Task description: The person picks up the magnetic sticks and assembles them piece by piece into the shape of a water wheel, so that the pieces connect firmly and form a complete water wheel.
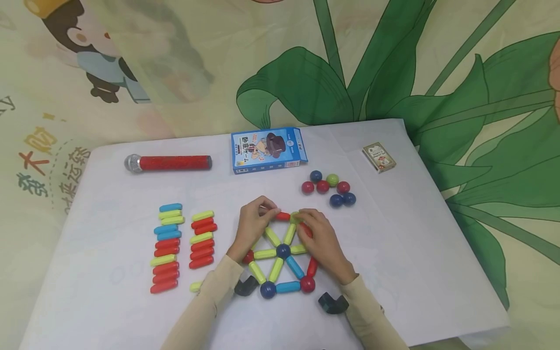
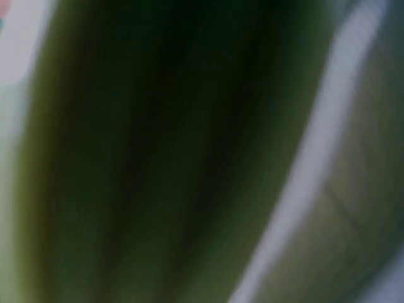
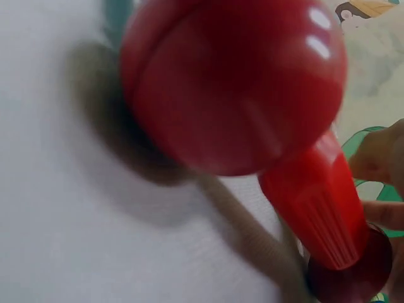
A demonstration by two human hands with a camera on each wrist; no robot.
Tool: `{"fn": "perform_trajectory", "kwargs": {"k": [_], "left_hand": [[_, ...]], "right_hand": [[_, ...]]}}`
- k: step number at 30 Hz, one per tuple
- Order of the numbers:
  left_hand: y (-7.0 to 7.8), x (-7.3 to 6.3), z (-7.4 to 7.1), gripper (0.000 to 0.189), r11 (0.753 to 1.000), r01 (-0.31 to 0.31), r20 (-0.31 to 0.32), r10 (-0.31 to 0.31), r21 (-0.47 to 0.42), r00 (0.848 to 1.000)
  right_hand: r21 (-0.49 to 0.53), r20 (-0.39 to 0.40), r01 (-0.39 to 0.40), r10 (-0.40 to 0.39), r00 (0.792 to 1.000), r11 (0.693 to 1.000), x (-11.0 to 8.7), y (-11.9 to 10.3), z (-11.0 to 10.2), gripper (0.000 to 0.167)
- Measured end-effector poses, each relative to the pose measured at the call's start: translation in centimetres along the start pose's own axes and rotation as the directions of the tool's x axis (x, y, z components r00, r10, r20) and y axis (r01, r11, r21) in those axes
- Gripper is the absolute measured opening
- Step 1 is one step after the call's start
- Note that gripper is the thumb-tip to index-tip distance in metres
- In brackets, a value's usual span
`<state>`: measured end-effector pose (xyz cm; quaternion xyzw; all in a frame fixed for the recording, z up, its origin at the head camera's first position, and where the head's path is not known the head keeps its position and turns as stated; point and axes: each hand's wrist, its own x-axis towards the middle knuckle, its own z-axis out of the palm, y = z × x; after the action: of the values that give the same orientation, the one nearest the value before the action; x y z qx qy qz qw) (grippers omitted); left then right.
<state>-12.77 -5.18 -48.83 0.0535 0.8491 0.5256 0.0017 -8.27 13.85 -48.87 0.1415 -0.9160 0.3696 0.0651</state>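
A wheel-shaped frame of magnetic building rods and balls lies before me, with a blue hub ball [image 1: 283,251] and lime spokes. My left hand [image 1: 253,224] pinches the left end of a red rod [image 1: 283,216] on its far side. At that rod's other end, the fingers of my right hand [image 1: 322,238] grip a lime ball [image 1: 294,218]. The right hand partly covers the red rods along the right edge. Close up in the right wrist view are a red ball [image 3: 233,82] and a red rod [image 3: 319,202]. Blurred dark green fills the left wrist view.
Two columns of loose rods [image 1: 166,252] lie to the left. Several loose balls [image 1: 322,186] sit behind the right hand. Farther back are a red microphone-shaped tube [image 1: 175,163], a blue card box [image 1: 267,150] and a small box [image 1: 379,157]. Black wrist cameras [image 1: 333,304] flank the frame.
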Motion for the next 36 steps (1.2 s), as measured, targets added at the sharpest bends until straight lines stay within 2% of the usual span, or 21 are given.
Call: {"fn": "perform_trajectory", "kwargs": {"k": [2, 5, 9, 13, 17, 22, 31, 36], "left_hand": [[0.0, 0.0, -0.1, 0.012, 1.0, 0.011, 0.017, -0.011, 0.029, 1.0], [0.0, -0.1, -0.5, 0.014, 0.995, -0.005, 0.083, -0.003, 0.095, 0.997], [0.0, -0.5, -1.3, 0.022, 0.985, -0.054, 0.185, 0.024, 0.161, 0.983], [-0.1, -0.8, -2.0, 0.027, 0.98, -0.066, 0.24, 0.019, 0.19, 0.971], [0.0, -0.9, -2.3, 0.026, 0.975, -0.08, 0.259, 0.025, 0.206, 0.966], [0.2, -0.7, -2.5, 0.026, 0.956, -0.068, 0.271, -0.012, 0.285, 0.963], [0.4, -0.7, -2.6, 0.025, 0.937, -0.059, 0.272, -0.039, 0.344, 0.962], [0.3, -0.5, -2.7, 0.026, 0.943, -0.095, 0.299, -0.005, 0.32, 0.954]], "right_hand": [[-0.005, 0.037, -0.026, 0.026, 0.999, 1.0, 0.3, 0.1, 0.2, 0.029], [-0.032, 0.079, -0.039, 0.042, 0.996, 0.999, 0.7, 0.1, 0.4, 0.031], [-0.067, 0.104, -0.035, 0.042, 0.994, 0.997, 1.1, 0.1, 0.4, 0.029], [-0.11, 0.139, -0.022, 0.038, 0.99, 0.994, 1.6, -0.2, 0.4, 0.03], [-0.183, 0.186, 0.027, 0.007, 0.983, 0.983, 2.5, -0.5, 0.8, 0.03], [-0.234, 0.207, 0.065, -0.015, 0.978, 0.97, 2.9, -0.7, 1.1, 0.028], [-0.226, 0.192, 0.093, -0.05, 0.98, 0.97, 2.9, -0.7, 1.3, 0.026], [-0.206, 0.191, 0.111, -0.071, 0.979, 0.972, 2.9, -0.6, 1.3, 0.025]]}}
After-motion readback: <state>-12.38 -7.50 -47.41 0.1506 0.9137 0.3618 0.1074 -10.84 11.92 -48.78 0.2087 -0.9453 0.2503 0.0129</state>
